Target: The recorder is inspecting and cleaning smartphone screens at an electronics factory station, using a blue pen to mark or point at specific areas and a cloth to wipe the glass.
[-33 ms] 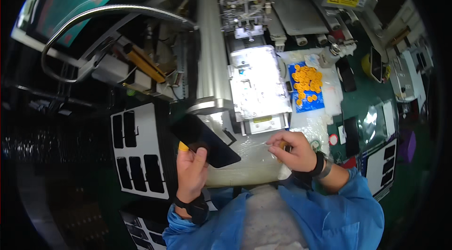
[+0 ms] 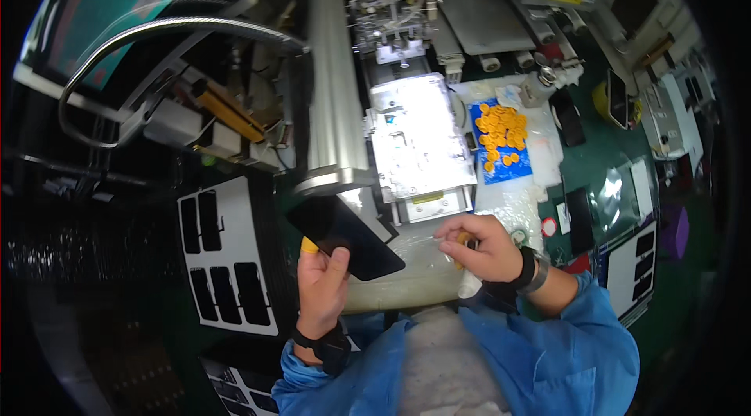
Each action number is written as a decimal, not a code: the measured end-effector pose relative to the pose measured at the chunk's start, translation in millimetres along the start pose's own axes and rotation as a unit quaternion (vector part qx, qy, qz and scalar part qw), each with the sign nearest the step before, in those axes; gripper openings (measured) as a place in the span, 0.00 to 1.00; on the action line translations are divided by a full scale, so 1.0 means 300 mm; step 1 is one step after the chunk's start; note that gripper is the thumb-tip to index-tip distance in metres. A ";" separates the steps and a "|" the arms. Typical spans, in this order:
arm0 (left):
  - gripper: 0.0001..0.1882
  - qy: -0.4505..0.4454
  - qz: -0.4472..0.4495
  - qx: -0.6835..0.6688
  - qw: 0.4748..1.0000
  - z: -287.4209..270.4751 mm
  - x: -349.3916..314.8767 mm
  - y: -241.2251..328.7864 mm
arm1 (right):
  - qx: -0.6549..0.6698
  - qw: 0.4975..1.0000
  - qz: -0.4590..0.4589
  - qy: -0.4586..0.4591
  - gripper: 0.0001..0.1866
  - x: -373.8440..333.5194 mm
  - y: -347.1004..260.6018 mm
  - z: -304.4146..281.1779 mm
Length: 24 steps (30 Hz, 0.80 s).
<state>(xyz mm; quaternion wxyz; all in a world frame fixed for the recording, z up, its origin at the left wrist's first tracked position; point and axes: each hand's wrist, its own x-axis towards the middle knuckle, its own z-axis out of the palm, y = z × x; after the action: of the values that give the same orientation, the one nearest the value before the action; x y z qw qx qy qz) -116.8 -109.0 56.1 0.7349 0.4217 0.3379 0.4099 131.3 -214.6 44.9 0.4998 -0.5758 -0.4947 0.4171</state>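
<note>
My left hand (image 2: pixel 322 291) grips a dark, glossy phone-screen panel (image 2: pixel 348 237) by its near edge, thumb on top. A thin black strip (image 2: pixel 385 226) shows along its far right side. A yellow finger cot (image 2: pixel 310 245) covers one fingertip of that hand. The panel is tilted, between the grey metal column and my body. My right hand (image 2: pixel 483 248) is closed, thumb and forefinger near each other, in front of the bright metal fixture (image 2: pixel 422 138). Something yellowish shows among its fingers, and a white scrap (image 2: pixel 469 284) lies below; what the hand holds is unclear.
Orange finger cots (image 2: pixel 501 130) lie on a blue sheet (image 2: pixel 508 172) right of the fixture. Trays of dark panels (image 2: pixel 227 255) stand at left, another tray (image 2: pixel 618 279) at right. A metal column (image 2: pixel 336 103) rises close by the panel. A monitor (image 2: pixel 117 17) stands at far left.
The surroundings have shifted slightly left in the picture. My left hand still holds the panel, and my right hand sits slightly further left, still closed.
</note>
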 end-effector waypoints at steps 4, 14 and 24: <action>0.22 -0.091 -0.039 0.035 0.995 0.097 0.035 -0.055 | 0.112 0.990 0.048 -0.065 0.11 0.011 -0.007 -0.033; 0.27 -0.178 -0.040 0.109 0.977 0.214 0.150 -0.062 | 0.111 0.987 0.109 -0.042 0.11 0.004 -0.001 -0.113; 0.44 -0.340 0.335 0.525 0.704 0.319 0.520 0.003 | 0.154 0.974 0.153 0.058 0.18 0.233 0.067 -0.229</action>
<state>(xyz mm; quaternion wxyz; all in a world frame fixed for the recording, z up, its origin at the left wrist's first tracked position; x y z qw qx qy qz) 31.5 -3.0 73.1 0.2737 0.9356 0.0617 0.2144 212.8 -157.2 36.5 0.5406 -0.5839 -0.3002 0.5260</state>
